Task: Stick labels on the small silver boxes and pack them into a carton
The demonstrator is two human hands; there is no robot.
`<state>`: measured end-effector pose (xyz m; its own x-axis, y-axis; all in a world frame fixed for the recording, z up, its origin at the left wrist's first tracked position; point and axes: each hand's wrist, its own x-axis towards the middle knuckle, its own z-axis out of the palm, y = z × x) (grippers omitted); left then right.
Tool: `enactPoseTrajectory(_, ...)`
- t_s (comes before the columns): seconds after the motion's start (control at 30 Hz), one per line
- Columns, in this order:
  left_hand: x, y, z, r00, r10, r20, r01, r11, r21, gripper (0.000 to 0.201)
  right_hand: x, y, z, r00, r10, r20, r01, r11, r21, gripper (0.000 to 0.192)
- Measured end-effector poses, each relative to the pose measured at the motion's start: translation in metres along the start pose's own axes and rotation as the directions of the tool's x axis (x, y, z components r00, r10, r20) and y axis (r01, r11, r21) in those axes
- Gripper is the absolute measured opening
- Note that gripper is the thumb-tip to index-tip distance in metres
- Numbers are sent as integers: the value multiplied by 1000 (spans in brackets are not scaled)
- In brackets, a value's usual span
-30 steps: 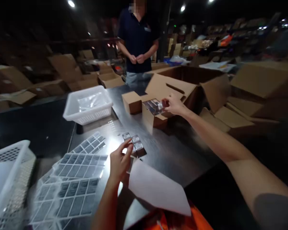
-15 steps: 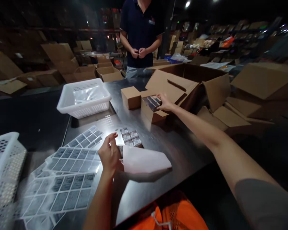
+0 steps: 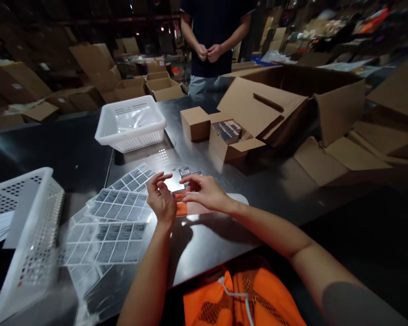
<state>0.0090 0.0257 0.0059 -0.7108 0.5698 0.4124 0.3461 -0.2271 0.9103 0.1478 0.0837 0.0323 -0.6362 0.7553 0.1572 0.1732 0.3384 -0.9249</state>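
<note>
My left hand [image 3: 161, 199] is raised above the steel table, its fingers bent and thumb apart, with nothing visible in it. Facing it, my right hand [image 3: 207, 192] has its thumb and fingers spread, with no object showing between them. Under and between the hands is an orange patch [image 3: 181, 207], whose kind I cannot make out. A white sheet [image 3: 240, 198] lies partly covered by my right hand and wrist. Small dark boxes [image 3: 184, 171] stand just behind the fingers, mostly hidden. Left of my left hand, printed label sheets [image 3: 119, 206] overlap on the table.
An opened carton [image 3: 221, 145] holds small dark boxes [image 3: 229, 130], beside a closed carton [image 3: 195, 124]. A large open box [image 3: 258, 106] stands behind them. White baskets [image 3: 141, 138] are at back left and near left. A person [image 3: 211, 40] stands across the table.
My right hand has come back from the opened carton to beside my left hand. The white sheet now lies lower, partly under my right hand. The view has shifted.
</note>
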Motion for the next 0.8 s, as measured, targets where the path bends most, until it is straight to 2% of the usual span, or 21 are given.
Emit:
enactPoseTrajectory(0.03,3,2,-1,991,-113,72,117,992,-56,55,-1,1,-2,999,16,-38,-16,1000,0,38)
enactPoseTrajectory(0.07,5,5,-3,961,-222,165,240,965,-100,56,-2,1,-5,997,21,-72,-22,1000,-18,33)
enactPoseTrajectory(0.13,11,10,-5,858,-380,345,442,889,-121,56,-8,-1,-9,993,2,-115,-13,996,-93,24)
enactPoseTrajectory(0.17,13,11,-6,810,-426,403,503,858,-104,54,-11,-2,-10,992,-18,-125,-1,988,-153,21)
enactPoseTrajectory(0.23,16,13,-7,753,-480,451,560,826,-56,49,-16,-2,-10,986,-105,-131,56,942,-332,17)
enactPoseTrajectory(0.3,17,14,-7,727,-507,463,582,813,-23,45,-20,1,-8,969,-214,-125,122,852,-509,14)
enactPoseTrajectory(0.37,17,14,-6,704,-527,476,599,801,2,44,-22,8,-6,943,-321,-90,200,760,-618,8)
enactPoseTrajectory(0.43,16,12,-6,688,-537,487,606,795,20,43,-25,18,-4,885,-464,-27,319,648,-692,7)
enactPoseTrajectory(0.53,16,10,-7,671,-531,518,605,796,32,45,-33,28,-3,705,-692,152,552,402,-731,10)
enactPoseTrajectory(0.6,16,9,-7,660,-520,543,603,797,31,49,-40,28,-6,619,-760,198,637,339,-693,10)
enactPoseTrajectory(0.7,18,12,-10,611,-500,614,604,795,47,56,-44,21,-15,568,-810,145,648,332,-685,12)
enactPoseTrajectory(0.8,21,17,-15,513,-444,734,563,820,103,56,-36,17,-23,526,-840,133,631,280,-723,15)
